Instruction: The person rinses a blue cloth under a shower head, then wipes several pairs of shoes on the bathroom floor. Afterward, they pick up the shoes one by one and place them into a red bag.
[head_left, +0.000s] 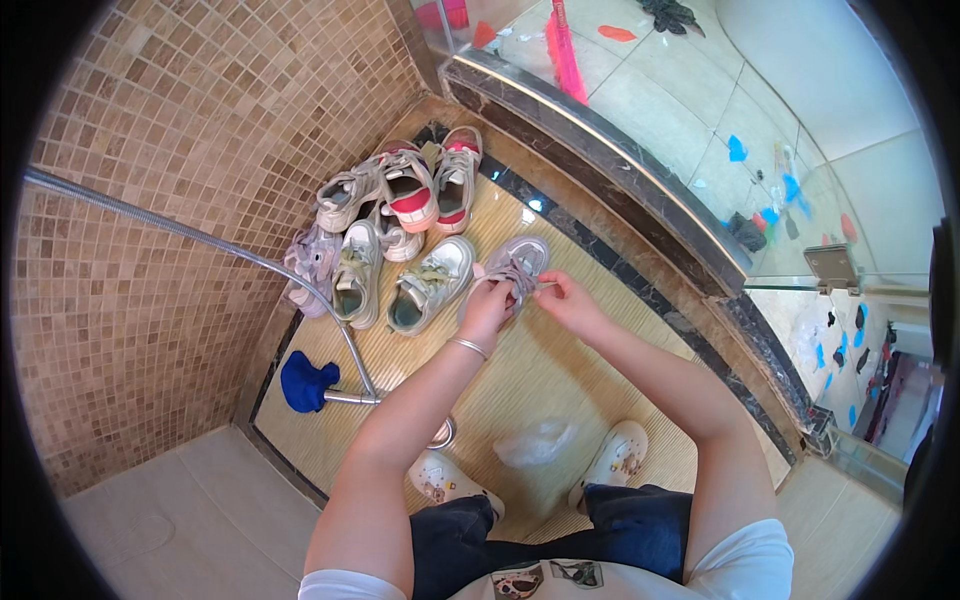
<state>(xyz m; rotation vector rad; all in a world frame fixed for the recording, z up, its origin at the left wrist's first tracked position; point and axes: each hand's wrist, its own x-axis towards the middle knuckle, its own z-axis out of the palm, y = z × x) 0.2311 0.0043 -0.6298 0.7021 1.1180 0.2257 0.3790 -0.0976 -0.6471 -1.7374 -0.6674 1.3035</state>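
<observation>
A greyish-lilac lace-up sneaker rests on the ribbed floor before me, its toe pointing away. My left hand, with a bangle at the wrist, grips it around the laces and opening, hiding much of its heel half. On the sneaker's right side, my right hand pinches a shoelace between thumb and fingertips. Just left of the sneaker stands a white sneaker with pale green laces. Its apparent match, another white sneaker, is farther left.
More shoes, including a red-and-white sneaker, crowd the tiled wall. A metal shower hose crosses at left, near a blue cloth-like item. A clear plastic bag lies between my clogs. A dark stone curb borders the right.
</observation>
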